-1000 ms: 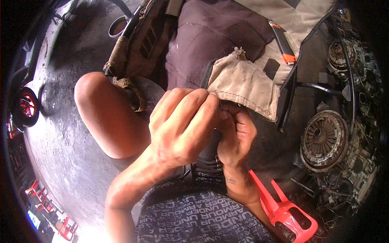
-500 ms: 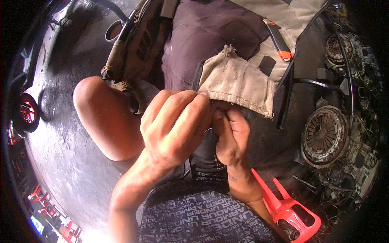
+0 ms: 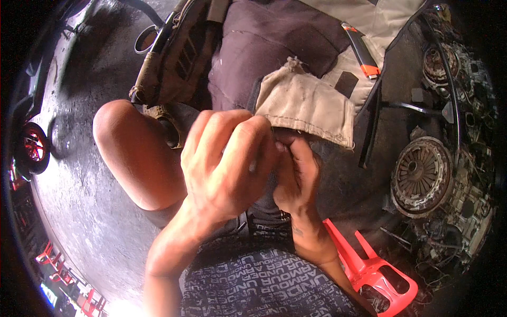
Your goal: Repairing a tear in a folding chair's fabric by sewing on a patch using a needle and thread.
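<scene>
Both hands, left hand (image 3: pixel 227 164) and right hand (image 3: pixel 296 174), are pinched together on dark fabric (image 3: pixel 274 47) mid-frame; grey concrete floor (image 3: pixel 79 174) is seen at left.

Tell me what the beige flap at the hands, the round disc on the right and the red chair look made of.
Beige flap: woven cloth, matte, with a stitched hem and a frayed corner. Round disc: metal, dull and rusty brown, with radial fingers; probably steel. Red chair: glossy moulded plastic, by its smooth, even colour. Both the left hand and right hand pinch dark fabric just below the flap.
</scene>
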Tool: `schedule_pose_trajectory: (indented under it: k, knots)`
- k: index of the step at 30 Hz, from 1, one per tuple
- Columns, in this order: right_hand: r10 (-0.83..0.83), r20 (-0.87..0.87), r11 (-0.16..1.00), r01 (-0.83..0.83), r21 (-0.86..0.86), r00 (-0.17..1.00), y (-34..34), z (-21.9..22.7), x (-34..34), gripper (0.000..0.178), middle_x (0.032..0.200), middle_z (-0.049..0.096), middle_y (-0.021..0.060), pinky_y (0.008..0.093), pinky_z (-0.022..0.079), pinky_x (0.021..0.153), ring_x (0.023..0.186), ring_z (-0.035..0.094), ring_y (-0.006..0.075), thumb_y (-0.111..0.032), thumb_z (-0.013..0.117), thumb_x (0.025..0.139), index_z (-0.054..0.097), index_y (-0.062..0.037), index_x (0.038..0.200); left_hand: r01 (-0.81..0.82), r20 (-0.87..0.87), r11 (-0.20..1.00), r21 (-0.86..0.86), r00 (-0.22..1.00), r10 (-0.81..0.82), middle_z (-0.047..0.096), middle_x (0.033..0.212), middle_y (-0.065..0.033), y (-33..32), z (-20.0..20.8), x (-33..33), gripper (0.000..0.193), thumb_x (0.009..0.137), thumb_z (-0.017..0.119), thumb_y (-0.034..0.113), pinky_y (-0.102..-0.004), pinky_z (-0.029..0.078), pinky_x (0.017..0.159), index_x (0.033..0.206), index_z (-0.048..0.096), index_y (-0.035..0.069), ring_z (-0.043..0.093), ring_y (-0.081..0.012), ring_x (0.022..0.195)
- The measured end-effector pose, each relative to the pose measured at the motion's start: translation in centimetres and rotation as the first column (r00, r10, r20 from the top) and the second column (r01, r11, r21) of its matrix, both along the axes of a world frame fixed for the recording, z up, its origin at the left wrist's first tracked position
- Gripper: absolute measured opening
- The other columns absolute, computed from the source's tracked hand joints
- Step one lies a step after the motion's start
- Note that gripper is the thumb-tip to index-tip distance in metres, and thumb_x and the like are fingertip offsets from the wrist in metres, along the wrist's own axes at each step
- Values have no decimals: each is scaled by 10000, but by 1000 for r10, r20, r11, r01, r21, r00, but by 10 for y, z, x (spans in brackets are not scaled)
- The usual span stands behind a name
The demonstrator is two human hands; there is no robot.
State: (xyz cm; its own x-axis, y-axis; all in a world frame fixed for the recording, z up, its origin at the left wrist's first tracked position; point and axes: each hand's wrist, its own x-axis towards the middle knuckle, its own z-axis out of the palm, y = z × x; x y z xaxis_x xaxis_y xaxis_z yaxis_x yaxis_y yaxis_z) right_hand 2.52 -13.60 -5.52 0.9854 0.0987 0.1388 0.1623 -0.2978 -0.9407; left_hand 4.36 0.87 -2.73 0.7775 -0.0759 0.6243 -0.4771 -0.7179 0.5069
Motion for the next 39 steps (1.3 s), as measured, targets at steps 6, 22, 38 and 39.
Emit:
schedule_pose_trajectory:
  k: [6,22,38,39]
  knots:
    - [170,-116,984,-175,-29,978,-8,-8,5,298,912,654,217,493,508,736,882,661,421,-292,591,935,593,-34,1084,64,-50,955,290,997,-52,623,1073,-53,-12,28,13,383,711,769,195,-372,440,812,1085,716,131,572,-274,934]
    - [6,72,998,-10,55,997,14,1,10,114,817,670,111,261,471,587,649,609,136,62,491,940,588,22,986,-261,-418,428,-865,847,-328,686,954,-94,23,4,17,161,1006,571,117,-310,602,757,1093,612,-12,688,-162,845]
    - [35,242,999,-31,-22,970,9,4,15,102,796,646,128,307,500,598,656,665,250,52,518,915,604,16,956,-311,-304,81,-947,786,-538,677,1020,-116,37,-4,18,133,1024,508,102,-405,628,753,1107,573,22,698,-212,893]
    - [62,253,997,-49,-57,966,7,5,16,106,798,648,127,310,501,594,658,667,251,58,524,908,606,15,960,-311,-307,85,-946,787,-536,677,1020,-116,39,-5,18,133,1024,508,102,-405,628,753,1107,573,22,698,-212,893]
